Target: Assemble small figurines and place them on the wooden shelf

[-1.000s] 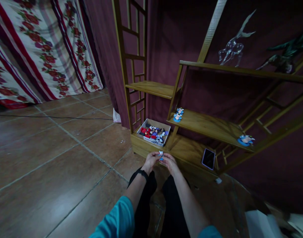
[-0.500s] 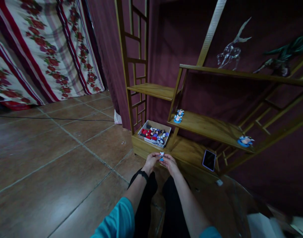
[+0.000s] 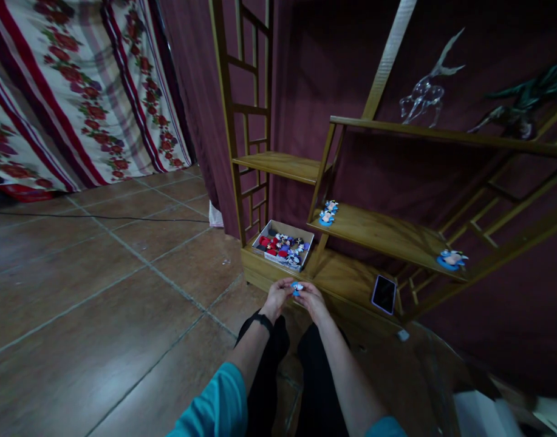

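Between my two hands is a small figurine (image 3: pixel 297 288) with a blue base and a whitish body, tilted on its side. My left hand (image 3: pixel 279 295) grips it from the left with fingertips pinched. From the other side my right hand (image 3: pixel 311 297) pinches it with thumb and fingers. Just beyond them, a shallow cardboard box (image 3: pixel 265 255) holds several small red, purple, white and black figures. Similar blue-based figurines stand on the middle shelf: a close pair (image 3: pixel 328 213) at its left end and a wider piece (image 3: pixel 452 260) at its right end.
The wooden shelf unit (image 3: pixel 378 233) fills the front and right. A phone (image 3: pixel 384 294) lies on its lowest board. Higher up stand a clear deer ornament (image 3: pixel 423 97) and a dark green sculpture (image 3: pixel 524 100). A cable (image 3: pixel 100 216) crosses the tiled floor at left.
The figurine has turned in my fingers, from upright with its base down to lying tilted with the base toward the left. Both hands stay in nearly the same place.
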`<state>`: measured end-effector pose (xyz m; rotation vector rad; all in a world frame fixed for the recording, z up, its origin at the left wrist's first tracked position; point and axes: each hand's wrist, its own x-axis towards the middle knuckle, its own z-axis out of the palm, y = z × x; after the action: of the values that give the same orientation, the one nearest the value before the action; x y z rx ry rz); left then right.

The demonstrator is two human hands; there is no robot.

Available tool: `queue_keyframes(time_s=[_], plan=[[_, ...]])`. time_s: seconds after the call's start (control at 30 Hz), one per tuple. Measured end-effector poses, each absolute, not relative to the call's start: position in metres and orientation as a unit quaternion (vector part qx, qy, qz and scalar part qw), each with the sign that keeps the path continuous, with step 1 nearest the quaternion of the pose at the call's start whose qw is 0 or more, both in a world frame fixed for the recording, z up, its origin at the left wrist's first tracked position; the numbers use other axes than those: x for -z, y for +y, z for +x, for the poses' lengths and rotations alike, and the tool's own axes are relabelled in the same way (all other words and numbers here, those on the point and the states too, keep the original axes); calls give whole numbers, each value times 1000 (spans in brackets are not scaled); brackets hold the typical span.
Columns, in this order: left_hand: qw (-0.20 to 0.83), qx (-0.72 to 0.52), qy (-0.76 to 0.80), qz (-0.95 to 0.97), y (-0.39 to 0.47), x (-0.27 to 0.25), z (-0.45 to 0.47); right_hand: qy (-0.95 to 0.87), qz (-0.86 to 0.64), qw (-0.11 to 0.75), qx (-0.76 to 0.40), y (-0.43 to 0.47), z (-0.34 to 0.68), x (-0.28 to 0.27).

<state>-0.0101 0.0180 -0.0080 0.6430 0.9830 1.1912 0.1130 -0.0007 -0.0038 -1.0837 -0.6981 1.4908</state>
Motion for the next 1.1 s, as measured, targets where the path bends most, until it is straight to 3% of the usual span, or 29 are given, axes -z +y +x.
queue_keyframes(time_s=[0.27, 0.83, 1.1], plan=[[661, -544, 431, 285, 18, 7, -9, -306, -441, 567, -625, -1, 113, 5], [717, -450, 456, 274, 16, -8, -18, -372, -446, 554, -597, -4, 116, 1], [683, -459, 495, 279, 20, -1, -17, -368, -452, 547, -601, 0, 115, 9]])
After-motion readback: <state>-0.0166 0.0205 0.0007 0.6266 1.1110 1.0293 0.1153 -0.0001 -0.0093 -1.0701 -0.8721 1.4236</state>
